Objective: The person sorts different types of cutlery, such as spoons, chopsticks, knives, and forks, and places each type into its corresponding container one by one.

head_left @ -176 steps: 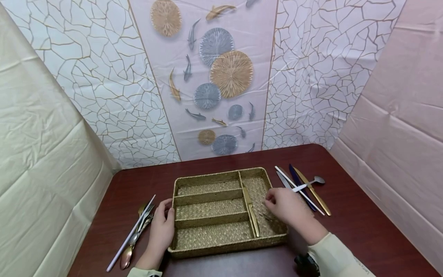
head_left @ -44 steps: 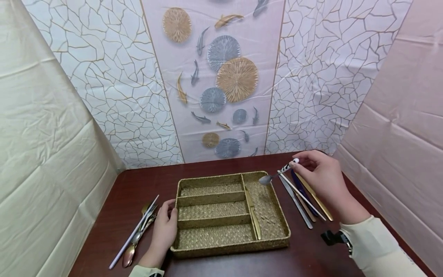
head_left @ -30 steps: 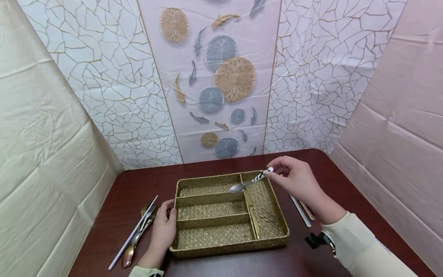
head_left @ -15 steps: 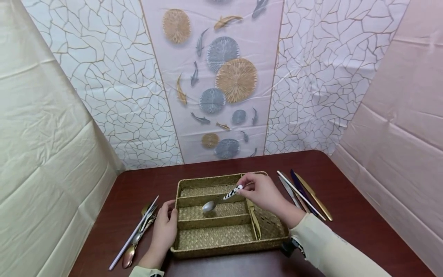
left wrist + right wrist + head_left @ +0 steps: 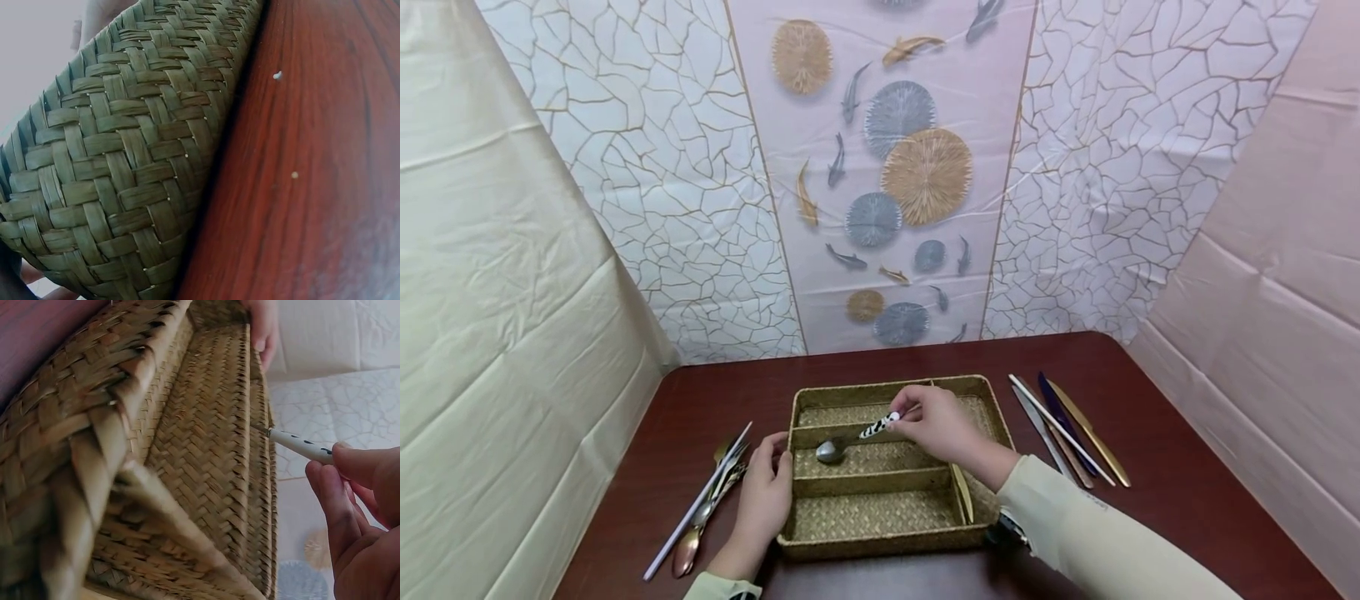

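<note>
Head: your right hand [image 5: 940,423] pinches the spoon [image 5: 877,425] over the tray's [image 5: 887,542] middle-left compartment; your left hand [image 5: 767,483] touches its side, grip unclear. Left wrist: woven wall against table [image 5: 312,125]. Right wrist: a loose handle-end pinch could let the spoon swivel into the divider [image 5: 206,444].

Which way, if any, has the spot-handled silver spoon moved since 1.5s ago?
Yes: spoon went left across the tan woven rectangular tray, from right edge to middle left compartment.

Cloth-enclosed wood-grain table [image 5: 1180,483]
Koi-print panel [image 5: 880,167] between gold-veined white panels [image 5: 662,183], cream drape [image 5: 512,300] left, pink drape [image 5: 1270,300] right.
</note>
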`<state>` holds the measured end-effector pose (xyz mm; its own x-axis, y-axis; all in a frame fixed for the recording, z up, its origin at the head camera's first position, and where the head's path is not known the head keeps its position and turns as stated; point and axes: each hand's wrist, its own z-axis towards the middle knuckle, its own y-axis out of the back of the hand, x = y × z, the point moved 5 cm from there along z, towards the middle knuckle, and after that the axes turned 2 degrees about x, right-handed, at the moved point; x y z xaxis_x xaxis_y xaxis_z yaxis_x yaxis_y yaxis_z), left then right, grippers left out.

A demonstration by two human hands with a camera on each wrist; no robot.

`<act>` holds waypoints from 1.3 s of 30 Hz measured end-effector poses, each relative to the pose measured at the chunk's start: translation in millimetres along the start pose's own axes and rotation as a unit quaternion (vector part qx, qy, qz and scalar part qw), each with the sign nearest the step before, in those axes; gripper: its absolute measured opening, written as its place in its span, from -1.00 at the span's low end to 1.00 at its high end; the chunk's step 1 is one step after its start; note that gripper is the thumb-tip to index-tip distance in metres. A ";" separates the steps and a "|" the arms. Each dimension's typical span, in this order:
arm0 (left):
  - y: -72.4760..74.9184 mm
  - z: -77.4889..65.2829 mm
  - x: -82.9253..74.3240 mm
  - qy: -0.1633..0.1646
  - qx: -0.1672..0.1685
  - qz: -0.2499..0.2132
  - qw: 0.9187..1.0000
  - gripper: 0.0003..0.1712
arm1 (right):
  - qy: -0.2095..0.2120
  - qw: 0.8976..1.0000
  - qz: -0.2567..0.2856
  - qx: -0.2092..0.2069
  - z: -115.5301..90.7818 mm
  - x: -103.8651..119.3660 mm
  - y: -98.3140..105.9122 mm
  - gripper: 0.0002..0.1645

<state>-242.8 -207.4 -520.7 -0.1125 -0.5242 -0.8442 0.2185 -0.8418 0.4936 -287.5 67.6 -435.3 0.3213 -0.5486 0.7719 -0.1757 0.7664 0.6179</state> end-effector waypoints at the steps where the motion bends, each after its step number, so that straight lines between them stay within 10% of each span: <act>1: 0.0 0.2 -0.1 -0.001 0.000 -0.001 1.000 -0.65 | 0.002 1.000 -0.004 0.002 0.9 -0.2 -1.6 -0.82; 15: 0.5 0.5 -1.9 -0.009 -0.004 -0.003 1.000 -0.64 | 0.051 0.988 -0.149 -0.003 -0.2 -3.0 0.5 -0.84; 24: 0.0 0.2 -0.6 0.004 0.002 0.001 1.000 -0.64 | 0.086 0.952 -0.293 0.011 -3.4 -9.9 -0.1 -0.83; 39: -4.3 -0.2 1.1 0.029 0.023 -0.002 0.999 -0.63 | 0.104 0.922 -0.374 0.018 -9.6 -21.6 -5.1 -0.75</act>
<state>-243.7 -204.3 -523.8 -0.0562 -0.5137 -0.8561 0.1727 -0.8496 0.4984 -284.6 78.8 -456.5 0.5364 -0.8396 0.0858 0.1371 0.1870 0.9728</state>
